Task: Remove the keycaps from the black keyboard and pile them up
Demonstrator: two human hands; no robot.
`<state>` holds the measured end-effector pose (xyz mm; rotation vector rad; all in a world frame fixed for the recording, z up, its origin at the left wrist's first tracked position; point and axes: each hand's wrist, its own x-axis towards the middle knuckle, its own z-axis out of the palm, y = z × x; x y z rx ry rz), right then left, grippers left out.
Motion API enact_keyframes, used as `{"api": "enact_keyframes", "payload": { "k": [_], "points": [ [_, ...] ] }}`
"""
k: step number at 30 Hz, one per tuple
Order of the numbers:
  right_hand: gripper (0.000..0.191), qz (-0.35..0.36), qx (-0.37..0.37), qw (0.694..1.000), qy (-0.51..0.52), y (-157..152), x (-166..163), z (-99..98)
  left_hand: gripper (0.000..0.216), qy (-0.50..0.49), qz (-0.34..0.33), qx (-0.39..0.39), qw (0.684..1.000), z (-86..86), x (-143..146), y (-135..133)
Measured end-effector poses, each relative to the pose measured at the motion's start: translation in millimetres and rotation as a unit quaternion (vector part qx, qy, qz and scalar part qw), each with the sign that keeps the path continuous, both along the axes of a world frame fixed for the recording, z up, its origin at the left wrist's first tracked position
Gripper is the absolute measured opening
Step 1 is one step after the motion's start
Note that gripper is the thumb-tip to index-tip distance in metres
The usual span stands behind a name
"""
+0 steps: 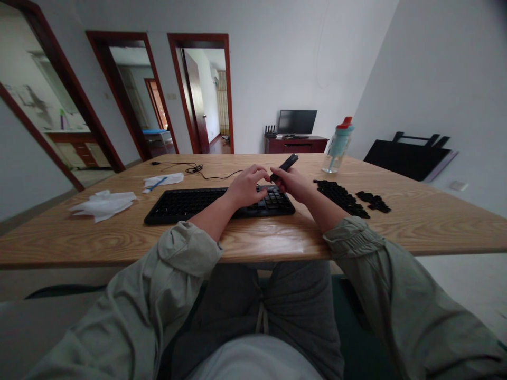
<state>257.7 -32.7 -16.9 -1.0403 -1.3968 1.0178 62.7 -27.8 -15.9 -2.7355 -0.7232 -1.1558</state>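
On the wooden table in front of me lies a black keyboard, its long side toward me. My left hand hovers over its right part, thumb and index finger apart, with nothing visible between them. My right hand is closed around a thick black stick-like tool, held at a slant above the number pad. The tool's lower end comes close to my left fingertips; whether they touch is unclear. Right of my right forearm, a large batch of loose black keycaps covers the tabletop, with a smaller cluster beside it.
A water bottle with a red lid stands at the back right. Crumpled white tissues lie on the left, near another tissue with a thin blue stick on it. The black cable runs behind the keyboard.
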Motion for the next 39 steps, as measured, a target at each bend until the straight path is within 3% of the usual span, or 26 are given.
{"api": "enact_keyframes", "payload": {
  "k": [4, 11, 16, 23, 33, 39],
  "points": [
    [0.029, 0.019, -0.038, 0.998, -0.053, -3.2, 1.4, 1.8, 0.033, 0.006, 0.016, -0.013, 1.000, 1.7, -5.1, 4.3],
    [0.026, -0.118, 0.073, 0.979, -0.147, 10.2, 26.1, 1.4, 0.028, -0.008, 0.100, -0.060, 0.993, 10.2, -27.9, 21.2],
    [0.024, -0.155, 0.068, 0.972, -0.161, 9.7, 36.9, 1.6, 0.027, -0.010, 0.145, -0.096, 0.985, 8.1, -39.7, 30.3],
    [0.018, -0.123, -0.005, 0.979, -0.164, 4.1, 35.6, 0.3, 0.025, 0.003, 0.140, -0.105, 0.985, 4.2, -36.2, 29.9],
    [0.022, -0.076, -0.006, 0.988, -0.131, 6.7, 34.1, -3.4, 0.024, 0.012, 0.139, -0.097, 0.985, 3.0, -34.6, 28.4],
    [0.029, -0.069, 0.016, 0.989, -0.132, 9.8, 36.1, -3.7, 0.022, 0.070, 0.097, -0.090, 0.989, -1.3, -1.9, 20.9]
  ]
}}
